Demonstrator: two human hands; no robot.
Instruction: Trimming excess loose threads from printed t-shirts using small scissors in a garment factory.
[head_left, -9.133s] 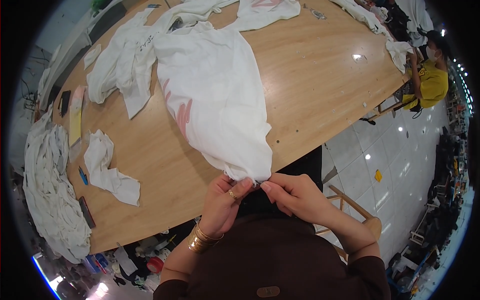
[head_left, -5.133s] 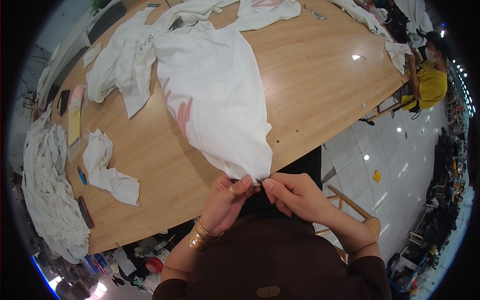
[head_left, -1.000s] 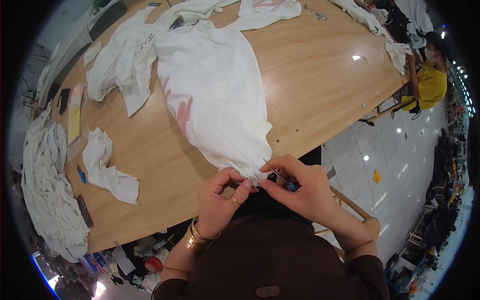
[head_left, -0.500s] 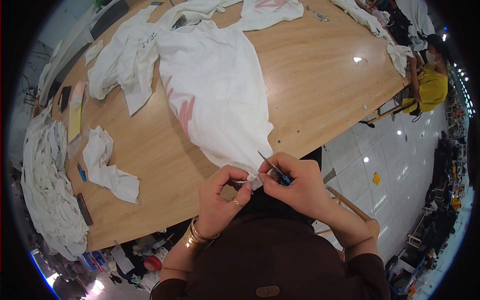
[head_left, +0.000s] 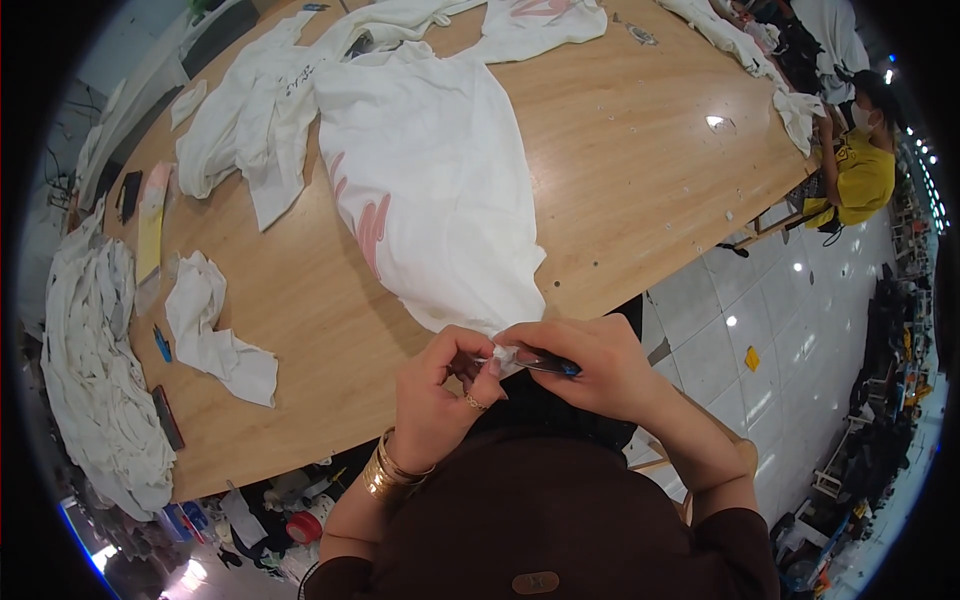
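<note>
A white garment [head_left: 440,190] with pink streaks on its left side lies over the table, narrowing toward me. My left hand [head_left: 437,382], with a ring and gold bangles, pinches a gathered bit of its near end at the table's edge. Closed around a pair of small dark thread snips [head_left: 548,364] with a blue part is my right hand [head_left: 610,368]. The snips' tip points left, at the pinched white cloth between my hands. My right fingers partly cover the blades, so I cannot make out whether they touch the cloth.
The wooden table [head_left: 620,170] carries more white garments [head_left: 245,120] at the back left and a large white cloth pile [head_left: 95,370] at far left. A small white piece [head_left: 215,330] and a blue tool [head_left: 162,344] lie nearby. A person in yellow [head_left: 865,175] sits far right.
My right hand has turned, swinging the snips from pointing up and away to pointing left at the cloth. My left hand keeps its pinch, almost unmoved.
</note>
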